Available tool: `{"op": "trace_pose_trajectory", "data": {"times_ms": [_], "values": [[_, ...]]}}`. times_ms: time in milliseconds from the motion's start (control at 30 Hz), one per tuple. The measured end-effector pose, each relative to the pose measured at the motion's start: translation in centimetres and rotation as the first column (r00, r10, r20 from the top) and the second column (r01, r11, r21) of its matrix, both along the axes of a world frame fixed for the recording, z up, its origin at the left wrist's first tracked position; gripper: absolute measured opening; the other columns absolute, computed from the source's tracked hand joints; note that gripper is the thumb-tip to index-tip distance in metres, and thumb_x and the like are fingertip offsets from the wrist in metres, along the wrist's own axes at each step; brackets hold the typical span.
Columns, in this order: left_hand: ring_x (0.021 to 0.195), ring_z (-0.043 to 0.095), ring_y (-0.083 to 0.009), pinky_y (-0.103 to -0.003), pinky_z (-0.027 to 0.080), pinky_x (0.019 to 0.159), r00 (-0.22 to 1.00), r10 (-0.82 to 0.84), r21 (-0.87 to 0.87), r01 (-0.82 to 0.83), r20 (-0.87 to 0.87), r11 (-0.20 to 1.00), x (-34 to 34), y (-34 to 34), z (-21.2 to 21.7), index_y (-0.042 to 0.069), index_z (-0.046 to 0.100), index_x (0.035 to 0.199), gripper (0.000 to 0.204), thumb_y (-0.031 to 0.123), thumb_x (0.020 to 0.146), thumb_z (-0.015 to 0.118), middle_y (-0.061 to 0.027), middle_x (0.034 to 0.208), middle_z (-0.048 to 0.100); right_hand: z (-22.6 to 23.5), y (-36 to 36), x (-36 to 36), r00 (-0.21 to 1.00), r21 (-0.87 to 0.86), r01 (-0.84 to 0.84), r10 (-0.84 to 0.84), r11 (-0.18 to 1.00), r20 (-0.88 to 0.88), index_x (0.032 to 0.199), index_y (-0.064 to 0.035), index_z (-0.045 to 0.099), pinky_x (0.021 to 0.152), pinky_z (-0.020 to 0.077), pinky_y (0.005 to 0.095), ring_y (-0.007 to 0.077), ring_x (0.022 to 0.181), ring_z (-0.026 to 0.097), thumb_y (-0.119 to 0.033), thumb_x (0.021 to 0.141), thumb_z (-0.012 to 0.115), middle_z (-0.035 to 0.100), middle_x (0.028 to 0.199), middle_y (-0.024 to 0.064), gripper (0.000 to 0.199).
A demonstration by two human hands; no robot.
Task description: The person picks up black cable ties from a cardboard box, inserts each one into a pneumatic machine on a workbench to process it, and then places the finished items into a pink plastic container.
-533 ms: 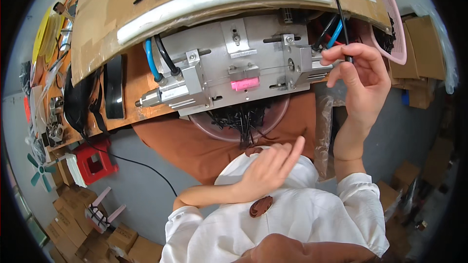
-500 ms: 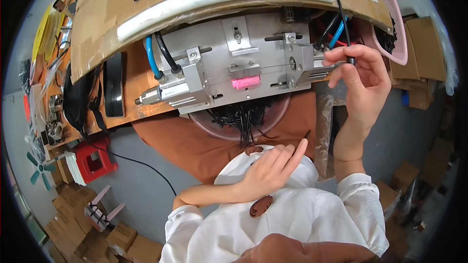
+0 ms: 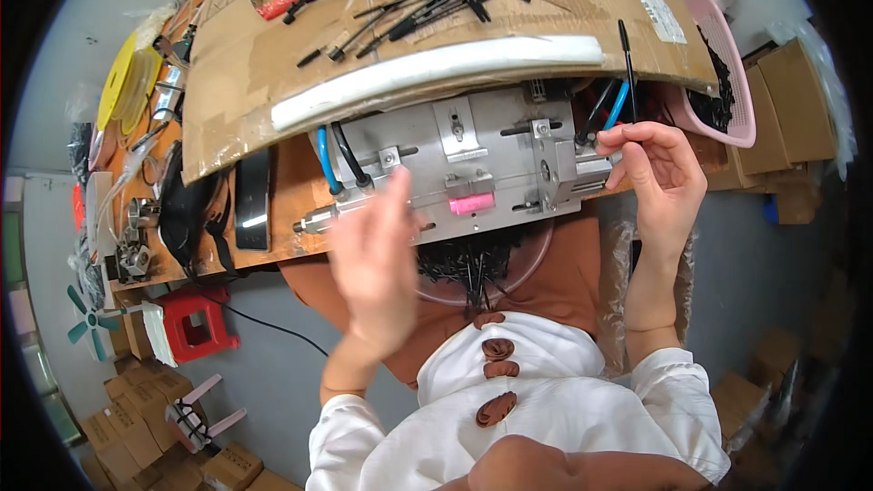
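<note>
My right hand (image 3: 664, 186) pinches a thin black stick with a thicker end (image 3: 627, 55), held upright near the right side of a metal fixture. Over the left end of that fixture is my left hand (image 3: 373, 259), smeared by motion; whether it holds anything cannot be seen. The grey metal fixture (image 3: 427, 127) has clamp blocks on both sides, with blue and black hoses attached. At its centre a small pink block (image 3: 471, 204) sits below a metal piece. Under its front edge, a bowl (image 3: 538, 264) on my lap holds many black sticks.
Above the fixture, a cardboard sheet (image 3: 245, 91) carries a white padded strip (image 3: 436, 73) and a heap of black sticks (image 3: 427, 0). A pink basket (image 3: 747, 100) stands at the right. On the left are a black flat object (image 3: 254, 200) and a red stool (image 3: 205, 332).
My left hand has moved from in front of my chest up and left to the fixture. My right hand still pinches the stick, slightly lower. The view has shifted, showing more of the cardboard.
</note>
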State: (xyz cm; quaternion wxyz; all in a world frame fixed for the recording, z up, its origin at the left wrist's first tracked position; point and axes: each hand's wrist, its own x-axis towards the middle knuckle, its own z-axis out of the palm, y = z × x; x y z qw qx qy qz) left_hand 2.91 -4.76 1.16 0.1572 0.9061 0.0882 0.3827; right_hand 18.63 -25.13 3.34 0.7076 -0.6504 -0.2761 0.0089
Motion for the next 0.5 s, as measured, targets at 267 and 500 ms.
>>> {"op": "trace_pose_trajectory", "data": {"times_ms": [267, 500], "values": [[0.087, 0.055, -0.0327, -0.039, 0.044, 0.077, 0.989, 0.088, 0.066, -0.080, -0.121, 0.995, 8.7, 14.3, 4.1, 0.001, 0.065, 0.093, 0.013, 0.002, 0.081, 0.064, -0.0150, 0.086, 0.057, 2.7, 3.1, 0.7, 0.990, -0.081, -0.011, 0.022, 0.997, 0.137, 0.096, 0.0011, 0.065, 0.057, 0.0492, 0.0192, 0.0092, 0.079, 0.063, -0.001, 0.088, 0.062, 0.067, 0.093, 0.0070, 0.009], [0.089, 0.056, -0.0319, -0.040, 0.046, 0.079, 0.996, 0.016, 0.077, -0.009, -0.090, 0.997, 9.1, 9.2, 5.8, 0.001, 0.063, 0.090, 0.008, 0.002, 0.082, 0.062, -0.0136, 0.090, 0.058, 2.6, 1.0, 0.8, 0.980, 0.026, 0.106, -0.108, 0.994, 0.168, 0.096, 0.0026, 0.065, 0.057, 0.0485, 0.0194, 0.0107, 0.078, 0.063, 0.002, 0.089, 0.059, 0.067, 0.094, 0.0095, 0.010]]}}
